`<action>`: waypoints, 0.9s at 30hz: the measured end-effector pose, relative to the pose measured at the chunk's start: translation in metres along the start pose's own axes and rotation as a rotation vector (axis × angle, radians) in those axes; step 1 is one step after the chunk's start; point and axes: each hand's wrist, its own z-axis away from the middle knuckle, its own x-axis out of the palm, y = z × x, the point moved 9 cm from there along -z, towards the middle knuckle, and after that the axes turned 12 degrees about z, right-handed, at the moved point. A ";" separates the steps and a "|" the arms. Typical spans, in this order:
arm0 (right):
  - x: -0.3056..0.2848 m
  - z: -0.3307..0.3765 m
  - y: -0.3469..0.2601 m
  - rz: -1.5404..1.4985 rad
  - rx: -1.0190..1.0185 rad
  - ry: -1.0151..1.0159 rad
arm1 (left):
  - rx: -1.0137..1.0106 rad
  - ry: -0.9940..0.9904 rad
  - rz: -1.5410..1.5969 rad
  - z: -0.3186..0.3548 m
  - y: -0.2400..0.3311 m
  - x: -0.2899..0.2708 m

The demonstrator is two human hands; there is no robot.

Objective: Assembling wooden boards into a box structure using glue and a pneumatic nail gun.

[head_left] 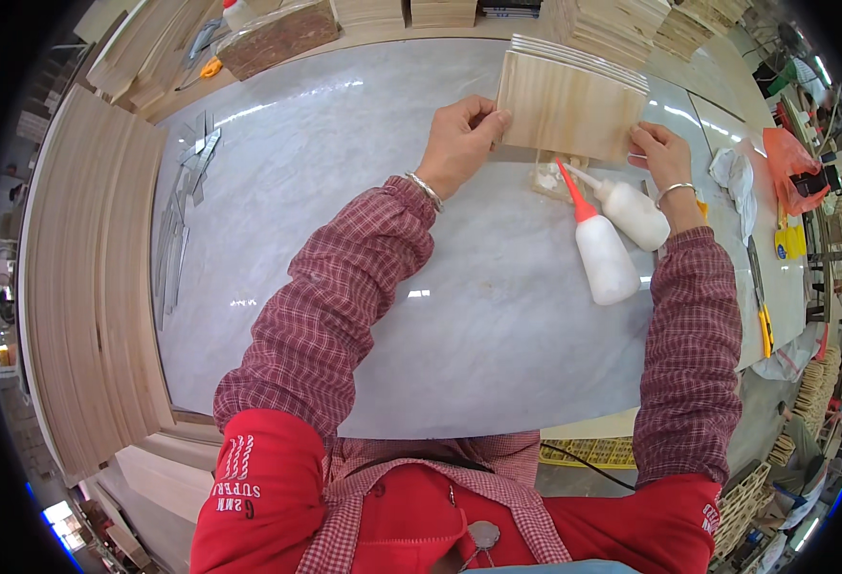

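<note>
Head view showed a small stack of wooden boards [569, 103] between the two grips: the left grip [461, 143] was pinched on its left edge, the right grip [662, 156] closed on its lower right corner. Just left of the right grip and nearer the body, a white bottle [637, 216] and a red-tipped bottle [605, 260] lay on the surface [421, 316]. Metal strips [191, 172] lay well left of the left grip.

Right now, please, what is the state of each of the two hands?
Left hand: closed, holding the boards at their left edge.
Right hand: closed, holding the same boards near their lower right corner.
</note>
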 end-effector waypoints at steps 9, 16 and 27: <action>-0.018 0.048 -0.027 -0.029 -0.037 -0.011 | -0.143 -0.034 0.374 0.034 0.023 0.000; 0.000 0.122 -0.056 -0.053 -0.100 -0.093 | 0.018 -0.005 0.191 0.100 0.082 -0.008; 0.088 0.307 -0.122 -0.675 -0.225 -0.466 | 0.881 0.023 -0.795 0.258 0.158 0.023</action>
